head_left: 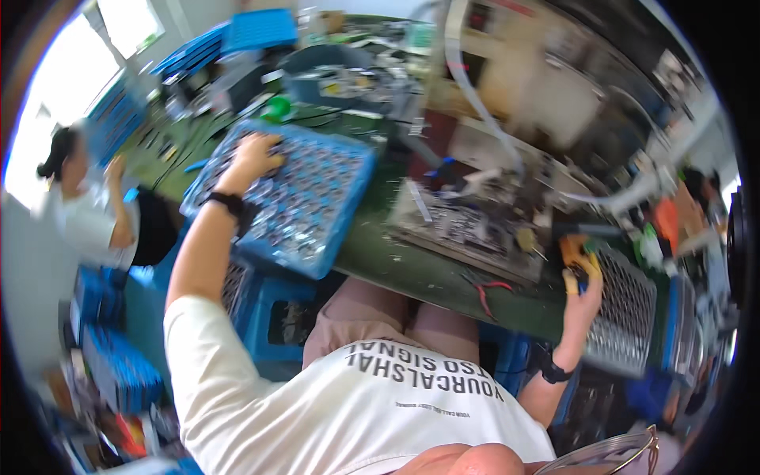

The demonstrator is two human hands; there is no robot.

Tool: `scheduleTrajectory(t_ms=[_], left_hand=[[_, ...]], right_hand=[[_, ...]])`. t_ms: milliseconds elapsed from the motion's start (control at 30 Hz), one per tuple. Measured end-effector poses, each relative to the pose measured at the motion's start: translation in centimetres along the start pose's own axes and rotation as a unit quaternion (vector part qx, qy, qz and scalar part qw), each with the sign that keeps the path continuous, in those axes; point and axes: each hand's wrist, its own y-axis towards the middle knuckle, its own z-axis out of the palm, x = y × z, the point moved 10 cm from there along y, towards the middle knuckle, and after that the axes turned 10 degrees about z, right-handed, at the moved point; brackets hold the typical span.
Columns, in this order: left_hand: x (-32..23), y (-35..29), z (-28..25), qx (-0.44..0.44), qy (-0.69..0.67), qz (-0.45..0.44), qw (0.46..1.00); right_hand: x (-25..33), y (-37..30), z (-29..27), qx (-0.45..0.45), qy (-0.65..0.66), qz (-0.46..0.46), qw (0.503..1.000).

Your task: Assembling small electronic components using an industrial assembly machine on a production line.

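Observation:
My left hand [256,157] reaches over a blue tray [348,207], its fingers bent down among rows of small shiny metal parts [297,194]. Blur hides whether those fingers grip a part. At the right edge of the bench is my right hand [582,273], raised beside a grey tray with rows of cells [625,305]. Yellow coverings show on its fingers, which curl around something dark and small that I cannot make out. Both wrists wear dark bands.
A machine with a metal base plate [475,237] stands mid-bench. Red-handled pliers [487,294] lie near the front edge of the green bench [368,253]. Tools and bins clutter the back. A person [95,198] sits at far left; blue crates [119,368] stand below.

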Motion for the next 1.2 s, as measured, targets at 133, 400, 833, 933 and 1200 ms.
scheduleTrajectory(t_ms=[133, 400, 833, 933, 1200], left_hand=[[2.7, 0.5, 3.7, 0.06, 0.008, 0.05, 0.997], [3.3, 0.1, 0.5, -0.081, -0.184, 0.004, 0.98], [-5.9, -7.0, 5.0, -0.1, -0.462, -0.065, 0.879], [-5.8, -7.2, 7.0, -0.123, -0.454, -0.058, 0.88], [-13.7, -7.9, 4.5, -0.123, -0.467, -0.073, 0.873]], right_hand=[[-1.9, -1.4, -3.7, 0.018, -0.031, 0.109, 0.993], [-21.7, -7.0, -20.9, -0.168, -0.184, 0.276, 0.928], [-35.0, -8.1, -24.7, -0.091, -0.341, 0.513, 0.783], [-35.4, -8.2, -25.1, -0.116, -0.351, 0.504, 0.781], [-33.5, -8.4, -25.2, -0.187, -0.351, 0.473, 0.786]])
